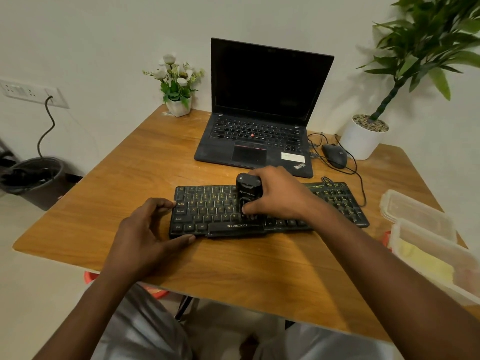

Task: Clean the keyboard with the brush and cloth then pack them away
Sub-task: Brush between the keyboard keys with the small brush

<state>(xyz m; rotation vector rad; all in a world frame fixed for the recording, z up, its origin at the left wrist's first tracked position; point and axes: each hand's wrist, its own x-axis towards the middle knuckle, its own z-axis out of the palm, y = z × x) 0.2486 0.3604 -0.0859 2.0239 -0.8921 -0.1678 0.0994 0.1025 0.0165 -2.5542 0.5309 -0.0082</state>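
Left hand [145,235] clamps the keyboard [335,203] by its left corner, thumb and spread fingers, on the table [130,165]. Right hand [278,196] grips the brush [246,189] upright on the middle keys; best swept row by row, lightly, with the brace firm

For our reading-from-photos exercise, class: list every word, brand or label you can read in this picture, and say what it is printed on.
"ZEBRONICS": front edge of the keyboard.
"ThinkPad": palm rest of the laptop.
"Ctrl", "Alt", "Caps Lock": keyboard keys.
Too blurred or small to read: label on the brush, white sticker on the laptop, logo on the mouse.
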